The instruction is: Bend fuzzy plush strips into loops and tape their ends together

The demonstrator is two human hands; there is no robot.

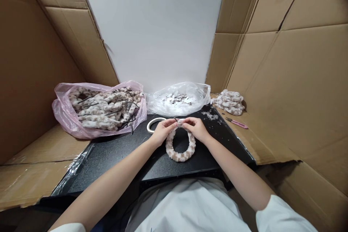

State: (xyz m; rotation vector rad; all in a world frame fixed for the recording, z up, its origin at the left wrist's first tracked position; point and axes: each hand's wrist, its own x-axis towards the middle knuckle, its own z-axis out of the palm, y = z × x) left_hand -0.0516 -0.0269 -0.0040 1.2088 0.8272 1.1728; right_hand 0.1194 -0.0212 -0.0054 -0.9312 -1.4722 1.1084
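Observation:
A fluffy white and tan headband (180, 157), bent into a ring, hangs between my hands over the front part of the black table. My left hand (164, 130) pinches its top from the left, where a short dark end sticks up. From the right, my right hand (197, 128) grips the same top part with thumb and fingers. The join between the fingertips is partly hidden. Just behind my left hand lies a roll of white tape (149, 126), partly covered by that hand.
At the left a pink plastic bag (61, 116) holds many fluffy strips with dark cords. A clear bag (199, 92) with small pieces stands at the back. Fluffy rings (230, 102) are piled at the right, near pink-handled snips (239, 123). Cardboard walls (299, 90) flank the black table (114, 163).

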